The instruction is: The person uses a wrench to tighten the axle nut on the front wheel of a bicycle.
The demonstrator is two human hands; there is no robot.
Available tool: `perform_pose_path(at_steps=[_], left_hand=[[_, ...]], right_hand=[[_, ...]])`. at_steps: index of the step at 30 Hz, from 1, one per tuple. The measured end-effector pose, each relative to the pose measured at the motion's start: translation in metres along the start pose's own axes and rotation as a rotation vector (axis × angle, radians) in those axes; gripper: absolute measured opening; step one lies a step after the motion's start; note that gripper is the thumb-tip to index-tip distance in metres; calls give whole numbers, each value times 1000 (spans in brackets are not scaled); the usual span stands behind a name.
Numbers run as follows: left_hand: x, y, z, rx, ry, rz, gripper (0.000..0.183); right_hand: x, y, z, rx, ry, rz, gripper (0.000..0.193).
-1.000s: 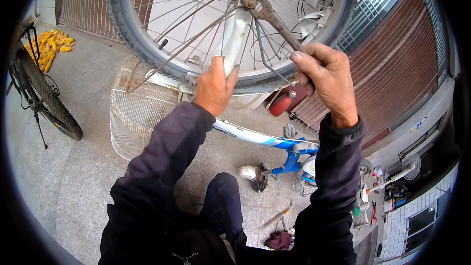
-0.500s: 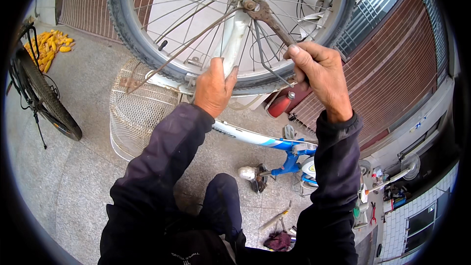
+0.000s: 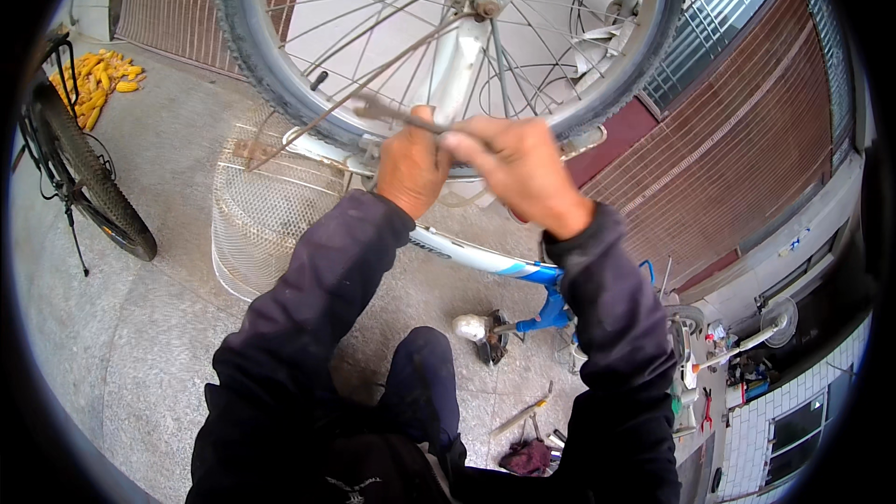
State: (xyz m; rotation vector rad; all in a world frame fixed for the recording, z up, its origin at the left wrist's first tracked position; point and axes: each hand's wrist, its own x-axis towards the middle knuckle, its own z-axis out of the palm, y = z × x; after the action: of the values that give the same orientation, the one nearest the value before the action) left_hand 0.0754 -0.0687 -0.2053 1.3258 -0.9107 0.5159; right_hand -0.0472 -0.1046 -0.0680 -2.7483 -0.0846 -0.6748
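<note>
A spoked bicycle wheel [image 3: 245, 47] with a black tyre fills the top of the view, with a nut [image 3: 486, 6] at its hub. My left hand [image 3: 411, 170] is closed round the white fork [image 3: 459, 70] below the hub. In my right hand [image 3: 523, 173], slightly blurred by motion, is a rusty wrench [image 3: 397, 115]. It points left across the fork, just above my left hand and apart from the nut. A thin rusty rod [image 3: 350, 93] runs from the hub down to the wire basket [image 3: 271, 215].
The blue and white bicycle frame [image 3: 485, 255] curves off to the right. Another bicycle [image 3: 89, 168] stands at the left near a heap of corn cobs [image 3: 98, 84]. On the floor lie a yellow-handled tool [image 3: 523, 415] and a dark red cloth [image 3: 525, 455].
The wrench has come off the hub nut. My right hand has swung it left and down, over beside my left hand, which keeps its hold on the fork.
</note>
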Motion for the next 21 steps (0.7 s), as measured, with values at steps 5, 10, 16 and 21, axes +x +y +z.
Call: perform_pose_path(at_steps=[5, 10, 16, 21], left_hand=[[-1, -4, -2, -13, -5, 32, 30], [1, 7, -7, -35, 16, 15, 30], [2, 8, -5, -51, 15, 11, 29], [2, 7, -5, -53, 3, -5, 29]], right_hand=[[-2, -32, 7, 60, 141, -11, 15], [-18, -28, -24, 162, 285, 193, 19], [-25, 2, -46, 238, 306, 329, 31], [-14, 3, -49, 250, 283, 317, 33]])
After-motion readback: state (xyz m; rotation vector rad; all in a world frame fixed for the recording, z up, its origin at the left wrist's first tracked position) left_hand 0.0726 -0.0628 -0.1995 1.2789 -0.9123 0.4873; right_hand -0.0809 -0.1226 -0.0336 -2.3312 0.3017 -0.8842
